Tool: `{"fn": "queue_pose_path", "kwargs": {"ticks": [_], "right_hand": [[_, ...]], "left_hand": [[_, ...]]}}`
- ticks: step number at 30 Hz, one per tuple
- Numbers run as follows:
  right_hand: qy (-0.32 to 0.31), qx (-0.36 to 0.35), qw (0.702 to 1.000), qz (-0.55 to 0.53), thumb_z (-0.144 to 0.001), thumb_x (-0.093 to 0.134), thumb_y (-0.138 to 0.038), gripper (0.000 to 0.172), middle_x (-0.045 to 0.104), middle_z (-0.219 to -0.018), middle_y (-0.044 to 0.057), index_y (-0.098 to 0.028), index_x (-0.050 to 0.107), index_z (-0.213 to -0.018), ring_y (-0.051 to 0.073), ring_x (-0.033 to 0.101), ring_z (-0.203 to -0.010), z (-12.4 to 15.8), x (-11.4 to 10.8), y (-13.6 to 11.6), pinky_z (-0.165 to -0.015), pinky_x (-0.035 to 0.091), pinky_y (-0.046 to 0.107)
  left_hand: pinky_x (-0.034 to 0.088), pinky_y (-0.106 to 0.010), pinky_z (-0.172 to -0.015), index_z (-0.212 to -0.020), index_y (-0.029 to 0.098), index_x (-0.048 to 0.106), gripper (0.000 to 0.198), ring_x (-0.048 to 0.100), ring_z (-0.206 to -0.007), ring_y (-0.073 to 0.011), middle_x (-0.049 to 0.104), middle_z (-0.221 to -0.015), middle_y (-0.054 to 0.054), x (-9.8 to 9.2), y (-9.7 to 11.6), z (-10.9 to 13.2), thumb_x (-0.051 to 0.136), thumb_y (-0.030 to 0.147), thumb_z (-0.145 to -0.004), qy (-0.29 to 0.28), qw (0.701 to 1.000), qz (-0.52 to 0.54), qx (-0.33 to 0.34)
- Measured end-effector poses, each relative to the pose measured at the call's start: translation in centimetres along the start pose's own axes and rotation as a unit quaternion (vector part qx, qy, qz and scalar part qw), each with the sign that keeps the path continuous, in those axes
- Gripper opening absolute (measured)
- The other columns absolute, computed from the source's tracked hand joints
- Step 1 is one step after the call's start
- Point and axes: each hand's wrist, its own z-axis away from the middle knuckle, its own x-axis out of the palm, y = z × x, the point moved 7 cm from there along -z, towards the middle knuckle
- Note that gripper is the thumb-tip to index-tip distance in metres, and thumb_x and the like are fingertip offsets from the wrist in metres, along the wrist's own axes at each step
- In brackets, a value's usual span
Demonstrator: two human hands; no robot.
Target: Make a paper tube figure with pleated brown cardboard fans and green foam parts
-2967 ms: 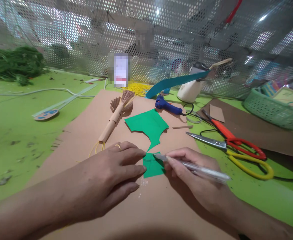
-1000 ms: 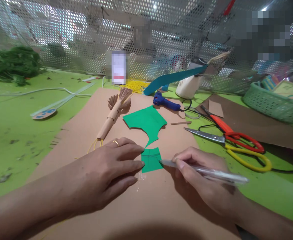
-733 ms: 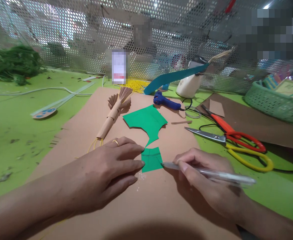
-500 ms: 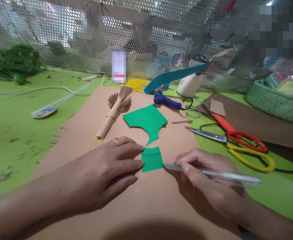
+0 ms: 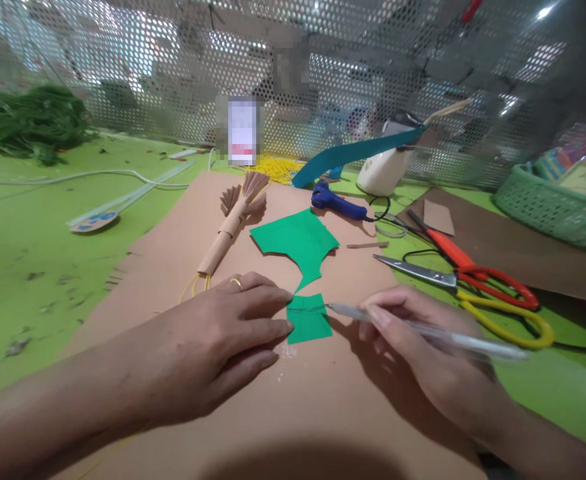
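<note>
My left hand lies flat with its fingers stretched out, two fingertips resting on the left edge of a small green paper piece. Dark pen lines run across this piece. My right hand grips a clear pen, its tip at the upper right edge of the piece. Just beyond lies a larger green paper cutout with curved and pointed edges. All of this rests on a brown paper sheet. Left of the cutout is a rolled brown paper figure with fanned pleats and yellow strings.
Scissors with red and yellow handles and a red-handled tool lie at right. A blue glue gun sits beyond the cutout. Behind are a white jug, a teal strip, a green basket and a perforated metal wall.
My right hand has shifted the pen tip from the lower right side of the small green piece up to its upper right edge. My left hand stays in place on the paper.
</note>
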Motion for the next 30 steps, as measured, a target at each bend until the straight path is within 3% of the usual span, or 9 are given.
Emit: {"fn": "queue_pose_path", "kwargs": {"ticks": [5, 13, 19, 30], "right_hand": [[-0.058, -0.004, 0.998, -0.017, -0.088, 0.059, -0.029, 0.013, 0.070, -0.083, 0.004, -0.019, 0.065, -0.094, 0.015, 0.063, -0.069, -0.4, 1.4, -0.1, -0.059, 0.050, 0.023], [-0.103, 0.033, 0.994, 0.016, -0.089, 0.057, -0.035, 0.018, 0.065, -0.071, 0.002, -0.018, 0.063, -0.087, 0.013, 0.058, -0.061, -0.9, 2.1, -0.3, -0.052, 0.045, 0.023], [-0.068, 0.025, 0.997, 0.027, -0.088, 0.058, -0.035, 0.019, 0.061, -0.066, 0.000, -0.018, 0.063, -0.084, 0.011, 0.051, -0.056, -1.5, 2.4, 0.2, -0.050, 0.041, 0.022], [-0.038, 0.029, 0.998, 0.031, -0.086, 0.060, -0.037, 0.020, 0.060, -0.062, -0.001, -0.018, 0.064, -0.078, 0.011, 0.049, -0.053, -1.8, 2.3, 0.2, -0.048, 0.040, 0.022]], "left_hand": [[0.045, -0.043, -0.091, -0.106, 0.019, 0.063, 0.021, 0.050, -0.111, -0.0276, 0.060, -0.118, -0.012, -0.2, 0.1, -0.1, 0.049, 0.019, -0.090, -0.001, 1.000, -0.006, 0.011], [0.047, -0.041, -0.089, -0.102, 0.021, 0.063, 0.018, 0.054, -0.106, -0.0265, 0.063, -0.110, -0.011, -0.4, 0.3, 0.1, 0.050, 0.020, -0.090, 0.039, 0.999, -0.012, 0.035], [0.046, -0.041, -0.090, -0.101, 0.020, 0.063, 0.018, 0.054, -0.105, -0.0267, 0.063, -0.109, -0.011, -0.3, 0.4, 0.1, 0.049, 0.021, -0.091, 0.023, 0.999, -0.011, 0.035], [0.046, -0.040, -0.090, -0.099, 0.021, 0.064, 0.015, 0.057, -0.102, -0.0258, 0.065, -0.105, -0.010, -0.4, 0.3, 0.1, 0.052, 0.020, -0.090, 0.052, 0.998, 0.016, 0.028]]}}
